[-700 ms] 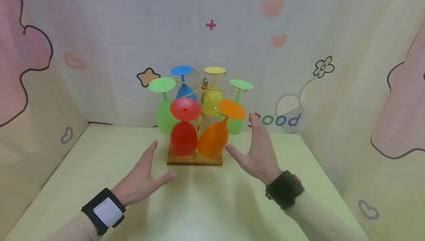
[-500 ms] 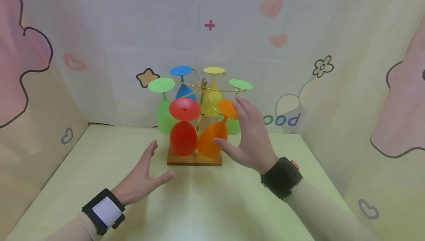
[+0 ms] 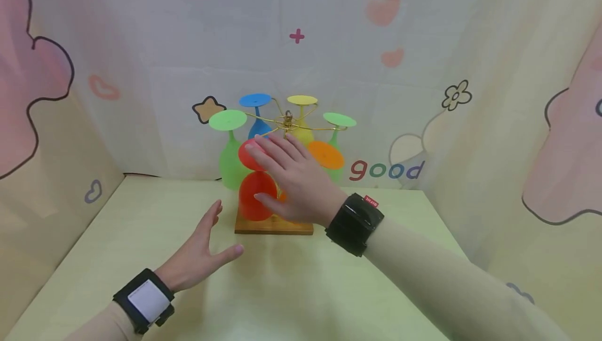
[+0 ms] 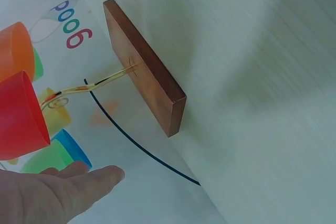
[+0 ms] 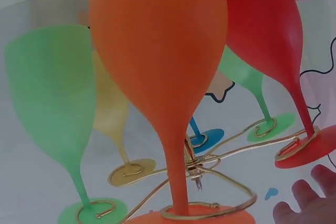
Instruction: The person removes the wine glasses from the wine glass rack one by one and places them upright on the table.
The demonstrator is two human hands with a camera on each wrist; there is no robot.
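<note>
Colored plastic wine glasses hang upside down by their feet from a gold wire rack [image 3: 288, 121] on a wooden base [image 4: 142, 72]. My right hand [image 3: 301, 179], fingers extended, is in front of the rack. It overlaps the red wine glass [image 3: 254, 210] and covers most of the bowl of the orange wine glass [image 5: 160, 40]. In the right wrist view, its fingertips [image 5: 307, 195] show just by the red foot. My left hand [image 3: 195, 252] hovers to the front left with thumb and fingers spread, holding nothing.
Green [image 3: 232, 166], blue [image 3: 256, 121] and yellow [image 3: 303, 134] glasses hang on the rack's other arms. A printed cloth [image 3: 188, 27] surrounds the pale table [image 3: 141, 236]. A dark cord [image 4: 142, 148] runs along the table's back edge.
My right hand has swept left from beside the orange wine glass to in front of the red one. My left hand has hardly moved, and the glasses hang in about the same places.
</note>
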